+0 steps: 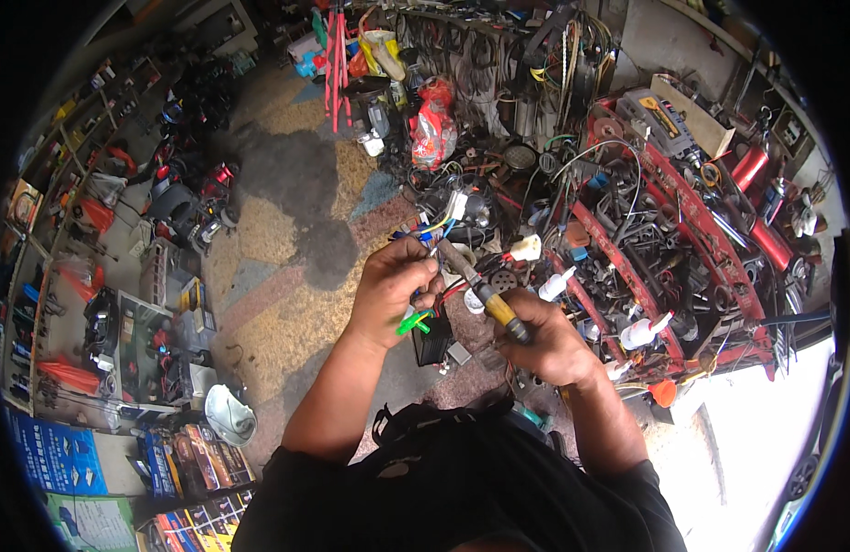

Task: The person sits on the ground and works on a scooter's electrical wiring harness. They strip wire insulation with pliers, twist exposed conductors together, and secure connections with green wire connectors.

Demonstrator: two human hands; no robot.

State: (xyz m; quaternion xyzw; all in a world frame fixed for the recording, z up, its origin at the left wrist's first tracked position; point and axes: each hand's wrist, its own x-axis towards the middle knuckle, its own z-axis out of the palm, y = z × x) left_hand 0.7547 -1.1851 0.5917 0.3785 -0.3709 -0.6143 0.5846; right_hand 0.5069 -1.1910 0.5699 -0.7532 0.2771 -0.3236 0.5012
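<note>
My left hand (pixel 399 287) is closed in a pinch on a bunch of thin wires (pixel 436 226), yellow and blue among them. A white plug connector (pixel 457 204) stands up at their far end, and green-sleeved wire ends (pixel 413 322) hang below my fingers. Wrapped in my right hand (pixel 552 342) is a tool with a yellow-and-black handle (pixel 494 305). Its metal shaft points left and away, its end close to my left fingertips; whether it touches the wires I cannot tell. Beyond my right hand is a cream connector (pixel 526 247) on leads.
A red metal rack (pixel 627 267) crowded with parts and tools fills the right, with white bottles (pixel 638 334) along its near edge. Below my hands lies a black finned box (pixel 431 342). Shelves and boxes (pixel 200 460) line the left; a white bucket (pixel 230 416) stands nearby.
</note>
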